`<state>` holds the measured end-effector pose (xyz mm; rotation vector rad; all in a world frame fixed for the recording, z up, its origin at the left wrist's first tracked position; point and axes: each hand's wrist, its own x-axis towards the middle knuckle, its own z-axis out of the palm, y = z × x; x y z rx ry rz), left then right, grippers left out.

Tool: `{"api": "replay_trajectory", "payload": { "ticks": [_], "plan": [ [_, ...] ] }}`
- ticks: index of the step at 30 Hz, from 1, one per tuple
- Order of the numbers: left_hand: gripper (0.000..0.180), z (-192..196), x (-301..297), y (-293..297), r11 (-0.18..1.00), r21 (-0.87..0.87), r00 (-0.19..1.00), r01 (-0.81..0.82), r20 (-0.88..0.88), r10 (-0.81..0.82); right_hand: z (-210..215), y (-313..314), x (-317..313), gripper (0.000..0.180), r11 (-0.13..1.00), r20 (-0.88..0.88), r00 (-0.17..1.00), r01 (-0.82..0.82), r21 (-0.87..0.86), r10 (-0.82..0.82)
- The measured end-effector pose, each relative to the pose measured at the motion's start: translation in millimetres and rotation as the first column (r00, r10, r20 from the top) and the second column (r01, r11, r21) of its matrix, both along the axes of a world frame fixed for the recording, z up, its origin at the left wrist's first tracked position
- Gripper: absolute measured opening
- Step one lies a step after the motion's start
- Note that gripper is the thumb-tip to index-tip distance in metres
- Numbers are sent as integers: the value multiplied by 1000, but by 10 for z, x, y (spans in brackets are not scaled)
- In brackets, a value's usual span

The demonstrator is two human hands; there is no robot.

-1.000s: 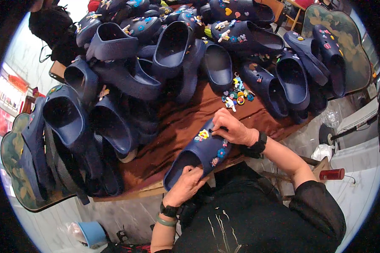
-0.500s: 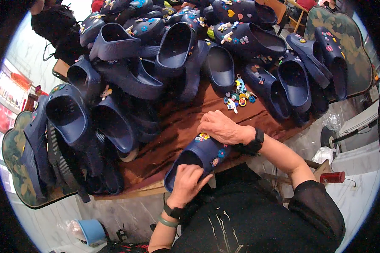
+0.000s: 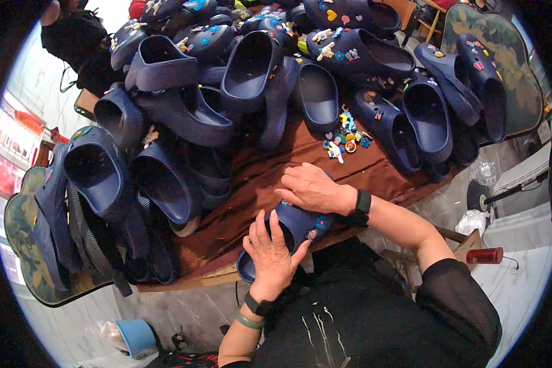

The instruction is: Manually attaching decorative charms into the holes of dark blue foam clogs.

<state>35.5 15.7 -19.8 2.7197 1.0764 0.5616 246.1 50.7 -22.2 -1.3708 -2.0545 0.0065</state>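
Observation:
A navy clog (image 3: 301, 222) with colourful charms on its upper lies at the table's near edge, its toe pointing away to the upper right. My right hand (image 3: 313, 187) is closed over the toe, its bent fingers hiding the charms there. Across the clog's foot opening rests my left hand (image 3: 268, 253), fingers stretched out and thumb apart along the side. A blue flower charm (image 3: 321, 222) shows on the upper near my right wrist. Beyond my right hand is a small heap of loose charms (image 3: 348, 138).
Many navy clogs (image 3: 165, 184) are piled at the left, back and right of the brown cloth (image 3: 251, 175) on the table. A blue bucket (image 3: 135, 337) stands on the floor at lower left, and a red cylinder (image 3: 484, 255) lies at right. A person in black (image 3: 80, 43) is at upper left.
My left hand has come up out of the clog's opening and its fingers have straightened over it. My right hand has shifted slightly left and now covers the yellow charm near the toe.

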Motion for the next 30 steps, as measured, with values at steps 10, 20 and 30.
{"api": "replay_trajectory", "payload": {
  "ticks": [10,20,30],
  "plan": [
    [103,-4,22,-40,999,-17,999,-36,17,36,-35,31,8,24,991,-23,996,-85,101,87],
    [102,-37,7,-30,999,-29,998,-35,46,36,63,42,-49,21,994,-87,991,-94,50,98],
    [96,-24,7,-36,995,-79,998,-59,22,61,79,-16,-79,24,974,24,991,-133,183,131]
  ]
}}
